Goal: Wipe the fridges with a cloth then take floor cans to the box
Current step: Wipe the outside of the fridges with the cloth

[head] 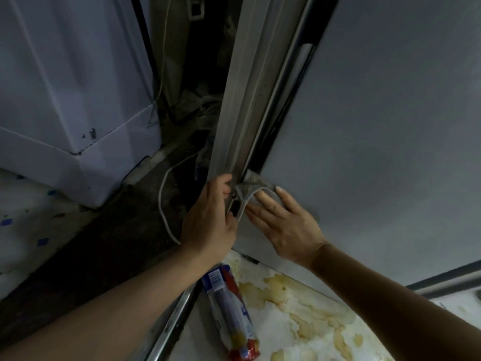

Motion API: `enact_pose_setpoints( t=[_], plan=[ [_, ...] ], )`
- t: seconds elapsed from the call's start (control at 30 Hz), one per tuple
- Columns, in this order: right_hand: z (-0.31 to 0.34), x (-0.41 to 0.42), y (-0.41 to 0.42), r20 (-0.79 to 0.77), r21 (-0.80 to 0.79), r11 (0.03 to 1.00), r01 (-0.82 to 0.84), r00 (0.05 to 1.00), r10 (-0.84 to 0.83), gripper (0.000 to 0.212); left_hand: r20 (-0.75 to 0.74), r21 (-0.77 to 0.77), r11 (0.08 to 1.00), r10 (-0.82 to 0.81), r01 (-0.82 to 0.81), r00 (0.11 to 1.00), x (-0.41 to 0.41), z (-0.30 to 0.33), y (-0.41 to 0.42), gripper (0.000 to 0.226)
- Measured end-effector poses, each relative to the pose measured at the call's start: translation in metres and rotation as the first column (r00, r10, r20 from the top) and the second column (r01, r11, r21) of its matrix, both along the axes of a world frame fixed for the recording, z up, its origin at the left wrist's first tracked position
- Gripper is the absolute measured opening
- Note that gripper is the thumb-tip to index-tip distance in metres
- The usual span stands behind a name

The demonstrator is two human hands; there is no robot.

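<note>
- A grey cloth [256, 187] lies flat against the lower corner of the grey fridge door [377, 121], just right of centre.
- The right hand [281, 220] presses the cloth to the door with straight, spread fingers.
- The left hand [208, 217], at the cloth's 9 o'clock, curls its fingers round the door's pale edge strip [242, 100], thumb by the cloth's hanging hem.
- A white cable [166, 204] runs down the dark gap at 9 o'clock of the left hand.
- A second white fridge [65, 87] stands at 10 o'clock.
- 1 red-and-blue packet [229, 313] lies at 6 o'clock on a stained white floor [325, 321].
</note>
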State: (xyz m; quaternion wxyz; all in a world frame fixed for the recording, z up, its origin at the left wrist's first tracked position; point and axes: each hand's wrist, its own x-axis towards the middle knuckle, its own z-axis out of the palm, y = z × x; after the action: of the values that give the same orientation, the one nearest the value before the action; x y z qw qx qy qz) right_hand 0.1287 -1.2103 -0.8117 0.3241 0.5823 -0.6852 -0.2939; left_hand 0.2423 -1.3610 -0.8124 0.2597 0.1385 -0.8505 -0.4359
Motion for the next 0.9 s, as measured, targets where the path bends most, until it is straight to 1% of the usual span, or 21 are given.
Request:
enact_pose_setpoints(
  t=[0.07,0.13,0.2,0.27,0.33,0.37,0.43,0.47,0.53,0.57,0.6,0.67,0.7,0.77,0.8,0.83,0.87,0.9],
  plan=[
    [-0.018,0.005,0.001,0.004,0.123,0.991,0.060,0.998,-0.061,0.056,0.032,-0.021,1.000,-0.018,0.018,0.999,0.003,-0.003,-0.001,0.064],
    [-0.032,0.009,0.001,0.010,0.270,0.955,0.120,0.992,-0.127,0.062,0.049,-0.034,0.999,-0.037,0.039,0.998,0.006,-0.003,-0.002,0.066],
    [-0.030,0.014,0.002,0.032,0.356,0.922,0.155,0.984,-0.177,0.064,0.060,-0.044,0.997,-0.056,0.059,0.997,0.009,-0.001,0.000,0.066],
    [-0.011,0.015,0.007,0.028,0.258,0.956,0.138,0.988,-0.150,0.063,0.074,-0.050,0.996,-0.071,0.075,0.995,0.010,0.002,0.002,0.066],
    [0.021,0.013,0.018,0.068,0.020,0.996,0.082,0.994,-0.083,0.056,0.086,-0.065,0.994,-0.082,0.088,0.993,0.007,0.003,0.004,0.066],
    [0.035,0.009,0.026,0.079,-0.081,0.995,0.058,0.996,-0.052,0.052,0.098,-0.072,0.993,-0.088,0.095,0.991,0.005,0.003,0.006,0.066],
    [0.055,0.000,0.044,0.030,-0.251,0.968,-0.016,0.999,0.024,0.047,0.131,-0.082,0.990,-0.104,0.115,0.986,-0.001,0.002,0.015,0.070],
    [0.059,-0.002,0.050,0.022,-0.319,0.947,-0.024,0.999,0.033,0.045,0.145,-0.083,0.989,-0.111,0.124,0.983,-0.003,0.001,0.020,0.073],
    [0.049,-0.001,0.055,0.045,-0.382,0.924,0.027,0.999,-0.010,0.045,0.159,-0.078,0.989,-0.113,0.127,0.981,-0.006,-0.002,0.030,0.082],
    [0.036,0.001,0.057,0.063,-0.353,0.933,0.070,0.997,-0.051,0.046,0.156,-0.086,0.989,-0.109,0.123,0.982,-0.007,-0.004,0.035,0.085],
    [0.021,0.002,0.059,0.058,-0.284,0.954,0.091,0.995,-0.077,0.046,0.149,-0.104,0.988,-0.101,0.117,0.984,-0.008,-0.006,0.038,0.088],
    [-0.008,0.007,0.064,0.023,-0.062,0.990,0.128,0.992,-0.127,0.048,0.123,-0.144,0.984,-0.089,0.107,0.988,-0.009,-0.009,0.041,0.090],
    [-0.019,0.010,0.066,0.009,0.048,0.985,0.163,0.986,-0.164,0.050,0.113,-0.151,0.983,-0.088,0.104,0.990,-0.010,-0.010,0.041,0.091],
    [-0.030,0.016,0.067,0.010,0.182,0.958,0.221,0.974,-0.226,0.051,0.113,-0.153,0.982,-0.094,0.111,0.989,-0.011,-0.011,0.042,0.092],
    [-0.031,0.018,0.068,0.025,0.208,0.954,0.214,0.974,-0.224,0.050,0.126,-0.160,0.980,-0.096,0.115,0.987,-0.011,-0.011,0.043,0.093],
    [-0.028,0.018,0.069,0.044,0.203,0.961,0.186,0.979,-0.199,0.049,0.143,-0.170,0.978,-0.096,0.120,0.985,-0.012,-0.011,0.043,0.095],
    [-0.022,0.017,0.071,0.060,0.154,0.977,0.145,0.986,-0.155,0.047,0.161,-0.178,0.977,-0.092,0.121,0.983,-0.012,-0.010,0.045,0.096],
    [-0.011,0.015,0.075,0.070,0.063,0.993,0.103,0.992,-0.107,0.044,0.176,-0.183,0.976,-0.083,0.115,0.981,-0.013,-0.010,0.046,0.096]
  ],
)
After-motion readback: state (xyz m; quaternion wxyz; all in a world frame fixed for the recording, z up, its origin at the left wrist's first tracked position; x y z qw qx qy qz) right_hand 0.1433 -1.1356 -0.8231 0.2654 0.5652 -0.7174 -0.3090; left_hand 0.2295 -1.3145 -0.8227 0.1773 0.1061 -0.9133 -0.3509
